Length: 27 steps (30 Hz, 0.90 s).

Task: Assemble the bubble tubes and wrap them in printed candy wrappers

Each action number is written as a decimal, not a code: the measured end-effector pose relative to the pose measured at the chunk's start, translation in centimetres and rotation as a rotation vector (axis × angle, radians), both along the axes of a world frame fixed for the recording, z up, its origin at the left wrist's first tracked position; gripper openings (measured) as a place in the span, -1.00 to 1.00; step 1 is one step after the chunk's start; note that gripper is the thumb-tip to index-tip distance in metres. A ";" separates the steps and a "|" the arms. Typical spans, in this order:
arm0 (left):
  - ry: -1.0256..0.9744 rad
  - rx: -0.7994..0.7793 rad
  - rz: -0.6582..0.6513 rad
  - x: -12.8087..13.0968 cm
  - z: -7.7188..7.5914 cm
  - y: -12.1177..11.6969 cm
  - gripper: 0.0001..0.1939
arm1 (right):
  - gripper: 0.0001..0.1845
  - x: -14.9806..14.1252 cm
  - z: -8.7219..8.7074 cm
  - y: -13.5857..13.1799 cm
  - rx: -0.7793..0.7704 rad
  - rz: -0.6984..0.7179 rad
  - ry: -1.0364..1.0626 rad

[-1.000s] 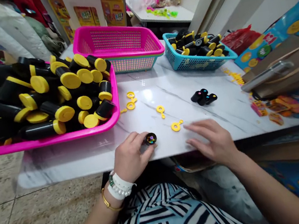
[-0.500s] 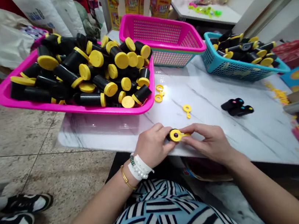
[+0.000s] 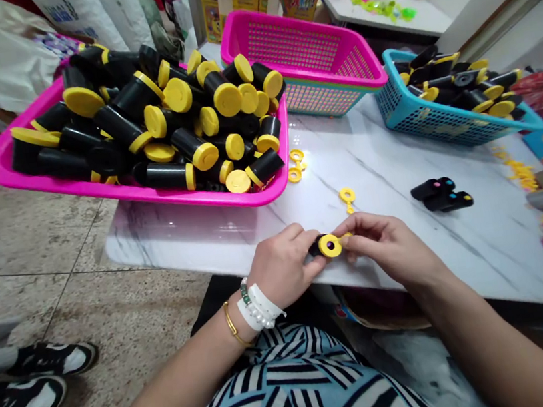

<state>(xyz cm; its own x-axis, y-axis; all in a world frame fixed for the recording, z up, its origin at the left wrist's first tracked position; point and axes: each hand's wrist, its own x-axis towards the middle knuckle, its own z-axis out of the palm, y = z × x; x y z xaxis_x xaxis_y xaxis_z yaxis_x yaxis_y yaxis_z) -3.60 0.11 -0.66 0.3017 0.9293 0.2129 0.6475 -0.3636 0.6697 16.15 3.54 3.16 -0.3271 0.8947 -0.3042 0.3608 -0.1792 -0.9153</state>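
Note:
My left hand (image 3: pixel 284 264) is closed around a short black tube (image 3: pixel 315 247), mostly hidden by the fingers. A yellow ring cap (image 3: pixel 324 250) sits at the tube's end, its dark central hole facing up toward me. From the right, my right hand (image 3: pixel 386 244) pinches the small yellow tab (image 3: pixel 346 236) beside the ring; the fingers partly cover it. Just beyond my hands, a loose yellow ring with a small loop (image 3: pixel 347 195) lies on the marble-patterned table (image 3: pixel 379 178). More yellow rings (image 3: pixel 294 174) rest by the pink basket.
A pink basket (image 3: pixel 164 195) heaped with yellow-capped black tubes stands at left. Behind are stacked pink and blue baskets (image 3: pixel 305 84). At right are a blue basket (image 3: pixel 452 124) of similar tubes and several small black cylinders (image 3: pixel 439 195). Another person's shoes (image 3: pixel 36 361) show at lower left.
My right fingers have curled further over the yellow tab, so less of it shows. Both hands and the tube appear slightly farther right as the view shifts a little.

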 end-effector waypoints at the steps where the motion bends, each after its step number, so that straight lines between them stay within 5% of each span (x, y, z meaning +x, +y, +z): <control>1: 0.003 0.004 0.000 0.0 0.0 0.0 -0.78 | -0.76 -0.2 -0.1 -0.1 -0.036 -0.013 0.032; 7: 0.004 0.035 0.017 0.1 -0.4 -0.2 -0.79 | -0.67 -1.3 -0.4 -0.9 -0.089 -0.125 0.110; 27: 0.001 -0.077 -0.036 -0.4 0.7 0.0 -0.80 | -0.64 -1.9 -0.2 -0.8 -0.156 -0.120 0.095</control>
